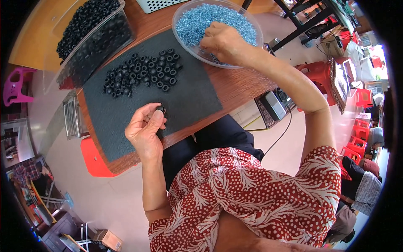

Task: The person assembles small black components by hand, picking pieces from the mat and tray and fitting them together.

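My left hand (145, 131) pinches a small black ring-shaped cap (160, 109) between thumb and fingertips, just above the near part of a dark mat (195, 90). My right hand (223, 41) reaches into a round clear plastic tub (260, 38) at the back right. Small shiny pale-blue pieces (194, 20) fill this tub; they are too fine to name. The right fingers are curled down and closed among them, and what they grip is hidden. Across the mat's far half lies a loose pile of black caps (152, 70), many showing a round hollow end.
A clear plastic bin (122, 31) heaped with similar black caps stands at the back left. Beside it, a pale perforated basket (157, 4) shows at the top edge. A red stool (94, 157) is under the wooden table's left side (235, 86). Red stools and people are at the far right.
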Demonstrator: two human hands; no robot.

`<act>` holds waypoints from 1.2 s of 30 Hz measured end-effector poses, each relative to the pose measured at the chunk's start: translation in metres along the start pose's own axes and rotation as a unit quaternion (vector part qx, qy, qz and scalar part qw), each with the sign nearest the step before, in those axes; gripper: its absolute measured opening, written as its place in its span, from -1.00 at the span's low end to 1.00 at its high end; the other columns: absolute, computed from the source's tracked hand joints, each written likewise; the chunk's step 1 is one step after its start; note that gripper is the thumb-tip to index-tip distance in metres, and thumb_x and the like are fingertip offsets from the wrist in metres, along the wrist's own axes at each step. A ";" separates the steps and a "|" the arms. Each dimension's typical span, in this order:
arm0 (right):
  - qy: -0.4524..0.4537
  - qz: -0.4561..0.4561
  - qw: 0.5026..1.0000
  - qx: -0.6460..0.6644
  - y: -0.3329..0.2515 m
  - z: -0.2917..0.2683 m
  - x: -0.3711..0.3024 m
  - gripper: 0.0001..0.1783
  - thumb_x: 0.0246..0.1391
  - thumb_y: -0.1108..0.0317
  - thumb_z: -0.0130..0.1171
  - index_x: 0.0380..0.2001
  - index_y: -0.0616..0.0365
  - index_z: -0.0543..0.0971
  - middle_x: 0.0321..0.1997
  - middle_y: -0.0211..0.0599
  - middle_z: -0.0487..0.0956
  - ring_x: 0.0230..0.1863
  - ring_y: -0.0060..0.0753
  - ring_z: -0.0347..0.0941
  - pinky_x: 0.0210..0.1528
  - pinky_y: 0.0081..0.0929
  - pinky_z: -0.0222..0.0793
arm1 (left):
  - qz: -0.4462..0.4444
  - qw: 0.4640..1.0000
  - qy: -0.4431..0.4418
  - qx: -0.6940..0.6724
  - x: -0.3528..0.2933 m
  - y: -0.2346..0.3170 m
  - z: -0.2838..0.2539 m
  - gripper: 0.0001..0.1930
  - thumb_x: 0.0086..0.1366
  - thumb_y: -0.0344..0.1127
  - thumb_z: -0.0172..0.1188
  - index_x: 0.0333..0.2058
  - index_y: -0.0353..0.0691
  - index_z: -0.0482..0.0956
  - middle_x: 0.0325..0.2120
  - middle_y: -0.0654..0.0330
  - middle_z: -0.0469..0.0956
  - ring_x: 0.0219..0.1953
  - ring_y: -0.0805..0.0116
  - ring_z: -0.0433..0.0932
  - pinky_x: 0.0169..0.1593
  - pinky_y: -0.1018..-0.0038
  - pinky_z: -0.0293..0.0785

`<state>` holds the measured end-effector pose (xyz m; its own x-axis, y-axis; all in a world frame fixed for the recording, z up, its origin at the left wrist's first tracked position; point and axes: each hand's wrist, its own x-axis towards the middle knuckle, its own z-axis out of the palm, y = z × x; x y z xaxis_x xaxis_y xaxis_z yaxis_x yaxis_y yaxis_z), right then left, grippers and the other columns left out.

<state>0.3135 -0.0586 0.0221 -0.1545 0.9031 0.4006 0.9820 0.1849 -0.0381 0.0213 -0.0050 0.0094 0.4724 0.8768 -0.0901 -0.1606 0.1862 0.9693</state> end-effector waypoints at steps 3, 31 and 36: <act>-0.014 0.005 1.000 0.006 -0.004 -0.001 0.002 -0.85 -0.31 0.48 0.27 -0.53 0.15 0.56 -0.46 -0.29 0.45 -0.29 -0.22 0.37 -0.25 -0.37 0.35 | -0.003 1.000 -0.001 -0.004 0.000 0.001 0.002 -0.82 0.04 -0.51 0.29 -0.33 -0.40 0.57 -0.51 0.19 0.55 -0.57 0.52 0.45 -0.54 0.66 0.35; 0.004 0.047 0.998 -0.034 -0.006 0.023 0.022 -0.85 -0.20 0.36 0.20 -0.66 0.18 0.48 -0.52 -0.21 0.50 -0.37 -0.09 0.43 -0.31 -0.25 0.37 | -0.046 0.998 -0.009 -0.042 0.004 0.000 0.005 -0.80 0.15 -0.44 0.19 -0.28 -0.44 0.52 -0.47 0.06 0.54 -0.58 0.46 0.44 -0.53 0.59 0.32; 0.039 0.049 0.998 0.022 -0.019 -0.020 0.022 -0.85 -0.16 0.39 0.21 -0.61 0.23 0.48 -0.55 -0.21 0.47 -0.45 -0.18 0.43 -0.39 -0.35 0.35 | -0.107 0.982 -0.011 -0.153 0.006 0.007 0.004 -0.79 0.15 -0.47 0.18 -0.25 -0.47 0.52 -0.48 0.02 0.56 -0.59 0.43 0.47 -0.54 0.57 0.35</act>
<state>0.2939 -0.0495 0.0499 -0.0466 0.8852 0.4628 0.9862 0.1145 -0.1198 0.0265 0.0000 0.0166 0.5417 0.7938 -0.2765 -0.3063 0.4928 0.8145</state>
